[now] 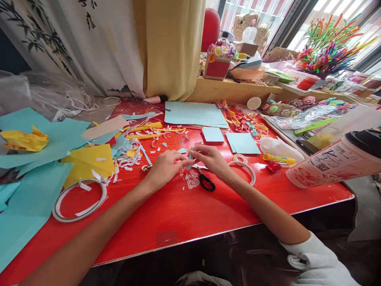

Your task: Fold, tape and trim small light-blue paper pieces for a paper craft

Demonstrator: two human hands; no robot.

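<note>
Over the middle of the red table, my left hand point(167, 167) and my right hand point(210, 159) meet, fingers closed in pinches. Between them is a small piece of light blue paper point(189, 163), largely covered by the fingertips. Scissors with black handles point(207, 183) lie just under my right hand. A crumpled bit of clear plastic point(192, 179) rests below the fingertips. Just right of my right wrist is a roll of tape point(253, 174). Light blue square sheets point(242, 143) and a smaller stack of squares point(212, 135) lie beyond my hands.
Paper scraps point(131, 155), yellow paper point(92, 163) and large blue sheets point(44, 198) cover the left side, near a bigger tape roll point(58, 204). At right a drink cup point(327, 163) leans beside a yellow glue stick point(279, 159). Craft supplies crowd the windowsill point(208, 85).
</note>
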